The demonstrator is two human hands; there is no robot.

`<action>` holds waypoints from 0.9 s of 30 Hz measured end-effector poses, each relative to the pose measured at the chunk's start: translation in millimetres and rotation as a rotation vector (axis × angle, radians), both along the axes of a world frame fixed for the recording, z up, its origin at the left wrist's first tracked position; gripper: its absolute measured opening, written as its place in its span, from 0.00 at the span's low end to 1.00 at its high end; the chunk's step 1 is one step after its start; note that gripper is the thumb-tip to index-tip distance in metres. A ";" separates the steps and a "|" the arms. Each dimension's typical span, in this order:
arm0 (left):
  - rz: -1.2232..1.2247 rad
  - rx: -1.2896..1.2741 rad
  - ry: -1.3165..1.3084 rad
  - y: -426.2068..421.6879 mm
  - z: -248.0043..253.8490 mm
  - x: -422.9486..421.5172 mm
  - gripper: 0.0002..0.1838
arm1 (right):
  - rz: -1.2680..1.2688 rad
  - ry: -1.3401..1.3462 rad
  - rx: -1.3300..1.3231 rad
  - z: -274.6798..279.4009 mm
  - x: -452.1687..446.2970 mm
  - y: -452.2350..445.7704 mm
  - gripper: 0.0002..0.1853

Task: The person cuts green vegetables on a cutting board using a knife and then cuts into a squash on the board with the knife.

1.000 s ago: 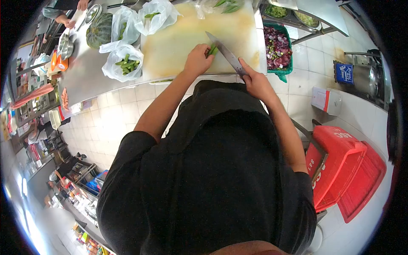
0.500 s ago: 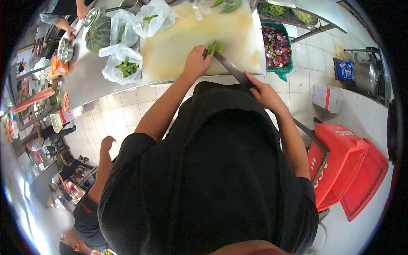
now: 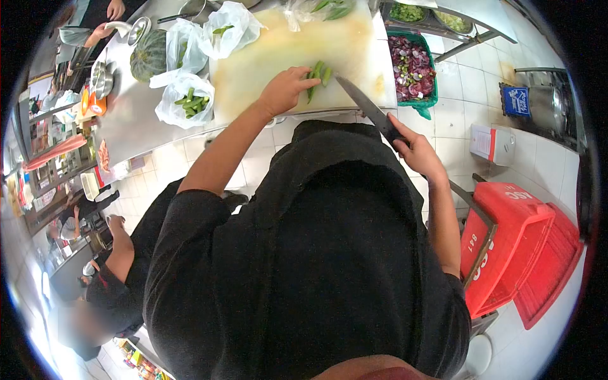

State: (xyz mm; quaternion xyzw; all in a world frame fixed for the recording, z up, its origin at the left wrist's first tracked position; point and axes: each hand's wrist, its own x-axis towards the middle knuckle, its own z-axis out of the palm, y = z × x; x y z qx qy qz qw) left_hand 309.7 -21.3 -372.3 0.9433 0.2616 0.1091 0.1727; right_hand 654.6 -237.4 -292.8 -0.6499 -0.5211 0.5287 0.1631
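Observation:
My left hand [image 3: 286,90] is over the left part of a small group of long green vegetable pods [image 3: 318,75], fingers stretched out and touching them. The pods lie side by side on the pale cutting board [image 3: 278,50], near its front edge. My right hand [image 3: 415,149] is closed round the dark handle of a large kitchen knife [image 3: 364,104]. The blade points up and left, its tip just right of the pods and apart from them. An open plastic bag with short green pods [image 3: 190,103] is left of the board.
More plastic bags [image 3: 232,28] and a dark green squash [image 3: 149,56] stand to the left on the steel table [image 3: 126,126]. A green basket of chopped purple onion [image 3: 413,69] is right of the board. A red bin [image 3: 506,247] stands at lower right. Co-workers are at left.
The knife has moved back, right and down, away from the pods. My left hand has shifted slightly left and its fingers have straightened. At lower left, a co-worker has moved.

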 end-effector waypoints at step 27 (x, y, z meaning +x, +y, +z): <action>0.193 -0.025 0.085 -43.7 -3.3 71.4 0.15 | -0.225 -0.011 0.032 -7.6 -5.1 -33.4 0.37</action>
